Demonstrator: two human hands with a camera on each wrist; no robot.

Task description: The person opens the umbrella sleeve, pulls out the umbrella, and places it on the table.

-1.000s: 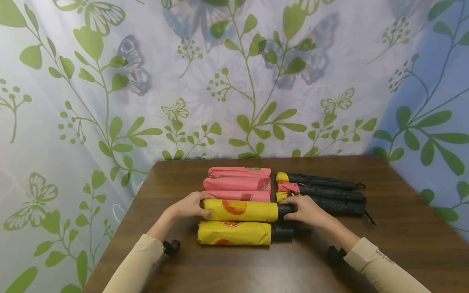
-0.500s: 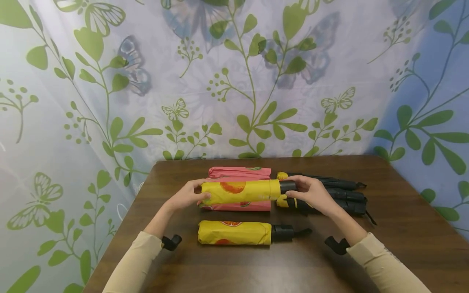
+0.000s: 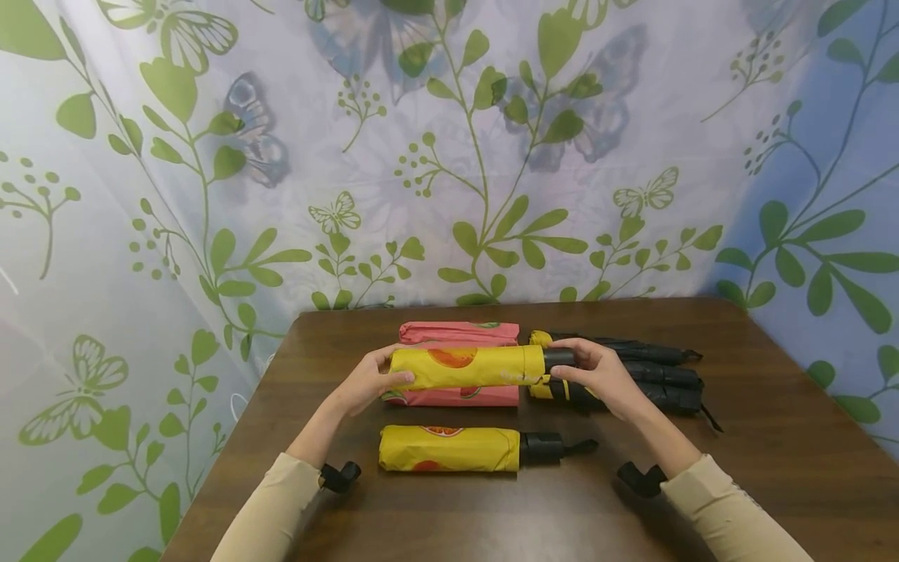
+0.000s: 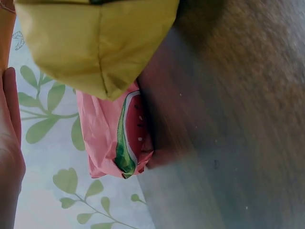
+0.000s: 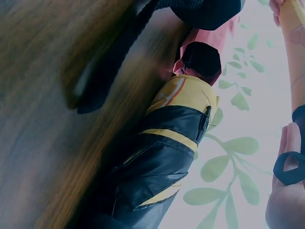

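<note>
A folded yellow umbrella [image 3: 492, 367] with an orange-slice print is held level in both hands, overlapping the pink umbrellas in the head view. My left hand [image 3: 367, 382] pinches its fabric end, thumb in front. My right hand [image 3: 600, 373] grips the black handle [image 3: 559, 358] at the other end. In the left wrist view the held umbrella's yellow end [image 4: 95, 43] hangs over a pink umbrella [image 4: 112, 133] with a watermelon print. A second yellow umbrella [image 3: 449, 449] lies nearer the front edge, its black handle [image 3: 542, 448] pointing right.
Folded pink umbrellas [image 3: 456, 332] lie side by side at the back, partly hidden. To their right are several black umbrellas [image 3: 660, 373] with yellow ends, one near in the right wrist view [image 5: 157, 162]. Everything sits on a brown wooden table [image 3: 758, 437] before a leaf-patterned curtain [image 3: 421, 195].
Both hands have lifted the yellow umbrella from beside the other yellow one and carried it back over the pink ones. In the last half second it has shifted slightly right.
</note>
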